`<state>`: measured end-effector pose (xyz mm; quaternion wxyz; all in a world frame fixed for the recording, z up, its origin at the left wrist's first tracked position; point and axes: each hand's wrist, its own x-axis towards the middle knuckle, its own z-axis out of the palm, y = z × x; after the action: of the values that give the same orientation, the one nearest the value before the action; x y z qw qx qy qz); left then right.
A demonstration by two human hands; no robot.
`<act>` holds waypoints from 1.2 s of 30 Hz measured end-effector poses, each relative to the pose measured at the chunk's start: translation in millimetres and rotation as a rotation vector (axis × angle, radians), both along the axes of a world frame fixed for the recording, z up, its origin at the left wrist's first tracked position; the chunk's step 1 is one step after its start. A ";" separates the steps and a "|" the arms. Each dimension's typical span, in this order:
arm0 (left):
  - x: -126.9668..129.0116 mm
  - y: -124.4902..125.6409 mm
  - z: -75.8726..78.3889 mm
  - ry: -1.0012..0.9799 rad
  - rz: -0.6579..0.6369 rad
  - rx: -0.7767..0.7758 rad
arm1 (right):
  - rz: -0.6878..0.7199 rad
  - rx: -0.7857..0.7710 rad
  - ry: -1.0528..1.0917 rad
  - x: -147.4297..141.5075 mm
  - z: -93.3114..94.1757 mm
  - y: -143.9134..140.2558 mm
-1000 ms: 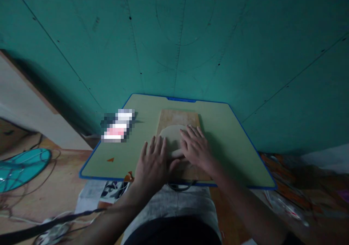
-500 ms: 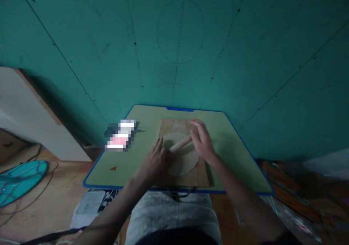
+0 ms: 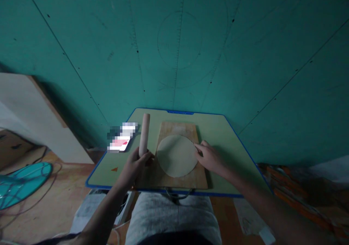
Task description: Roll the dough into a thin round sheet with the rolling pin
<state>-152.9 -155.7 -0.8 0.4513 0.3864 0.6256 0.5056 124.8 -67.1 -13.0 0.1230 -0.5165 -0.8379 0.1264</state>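
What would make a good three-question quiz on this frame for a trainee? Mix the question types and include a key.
1. Fill the gap: the rolling pin is held in the person's own ____ hand.
2. True or false: the dough sheet is folded in half on the wooden board.
3. The right hand is nearest to: A) the phone; B) the orange scrap; C) the edge of the dough sheet.

Key:
1. Left; the left hand grips its near end.
2. False; it lies spread flat and roughly round.
3. C.
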 end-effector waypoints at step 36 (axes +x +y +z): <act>0.6 -6.7 -7.9 0.431 -0.200 0.071 | 0.156 0.136 0.004 -63.9 -11.3 -11.1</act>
<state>-152.2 -162.4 -8.7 0.3414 0.5611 0.6478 0.3859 60.9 -78.2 -24.3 0.1490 -0.4401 -0.8819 0.0794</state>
